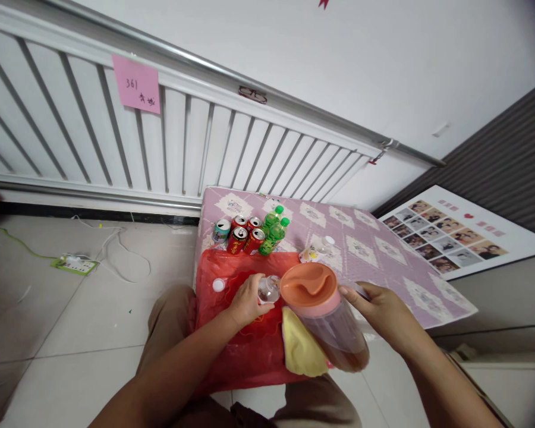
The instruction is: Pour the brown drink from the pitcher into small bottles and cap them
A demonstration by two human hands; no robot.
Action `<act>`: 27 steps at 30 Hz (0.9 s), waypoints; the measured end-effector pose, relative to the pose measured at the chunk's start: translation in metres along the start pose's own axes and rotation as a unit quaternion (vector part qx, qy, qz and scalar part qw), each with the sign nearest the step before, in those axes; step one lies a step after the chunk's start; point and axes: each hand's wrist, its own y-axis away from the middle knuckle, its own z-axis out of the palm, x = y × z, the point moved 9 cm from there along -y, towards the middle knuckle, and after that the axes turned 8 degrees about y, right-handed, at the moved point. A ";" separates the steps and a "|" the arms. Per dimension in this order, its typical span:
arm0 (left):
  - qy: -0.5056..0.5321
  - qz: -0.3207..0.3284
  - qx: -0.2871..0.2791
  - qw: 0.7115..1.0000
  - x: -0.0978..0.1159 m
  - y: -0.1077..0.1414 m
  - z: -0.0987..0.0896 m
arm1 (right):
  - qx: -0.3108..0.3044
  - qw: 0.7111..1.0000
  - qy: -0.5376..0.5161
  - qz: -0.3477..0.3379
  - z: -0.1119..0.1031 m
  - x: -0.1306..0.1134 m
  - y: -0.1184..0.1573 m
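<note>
My left hand (248, 302) is closed around a clear plastic bottle (268, 289) whose open mouth points to the right. Wrapped round the handle of a see-through pitcher (339, 336) is my right hand (374, 306). The pitcher has an orange lid (310, 284), holds brown liquid and tilts with its top toward the bottle; lid and bottle mouth are very close, and whether they touch I cannot tell. Beneath the bottle is a red scalloped tray (245, 339) on a red cloth (214, 368). A white cap (218, 285) sits at the tray's left. Below the pitcher lies a yellow cloth (301, 348).
Several cans (238, 239) and green bottles (273, 235) stand behind the tray. Another clear bottle (318, 249) is on the patterned purple cover (361, 238). A white radiator (196, 142) runs behind. A power strip (74, 265) lies on the floor, left.
</note>
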 end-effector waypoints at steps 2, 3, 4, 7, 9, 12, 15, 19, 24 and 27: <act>-0.005 0.000 -0.001 1.000 0.000 0.000 0.000 | -0.002 1.000 0.002 0.001 0.000 0.001 0.000; -0.007 -0.001 -0.002 1.000 0.000 0.000 0.000 | -0.002 1.000 0.003 0.000 0.000 0.001 0.000; -0.007 -0.001 -0.003 1.000 0.000 0.000 0.000 | -0.004 1.000 0.005 0.000 0.001 0.001 0.000; -0.008 0.000 -0.004 1.000 0.000 0.000 0.000 | -0.006 1.000 0.010 0.002 0.002 0.002 0.000; -0.009 0.000 -0.008 1.000 0.000 0.000 0.001 | -0.005 1.000 0.012 0.001 0.002 0.002 0.000; -0.001 -0.002 -0.010 1.000 -0.001 0.000 0.001 | -0.004 1.000 0.011 -0.005 0.001 0.000 -0.001; 0.005 -0.005 -0.007 1.000 -0.003 0.000 0.001 | -0.005 1.000 0.011 -0.006 0.001 0.000 -0.001; 0.004 0.000 -0.007 1.000 -0.003 0.000 0.001 | -0.011 1.000 0.009 -0.007 0.002 0.000 -0.002; -0.002 0.002 -0.009 1.000 -0.003 0.000 0.001 | -0.019 1.000 0.003 -0.004 0.005 0.002 -0.003; -0.004 0.005 -0.011 1.000 -0.003 0.000 0.001 | -0.021 1.000 0.004 0.004 0.006 0.005 -0.003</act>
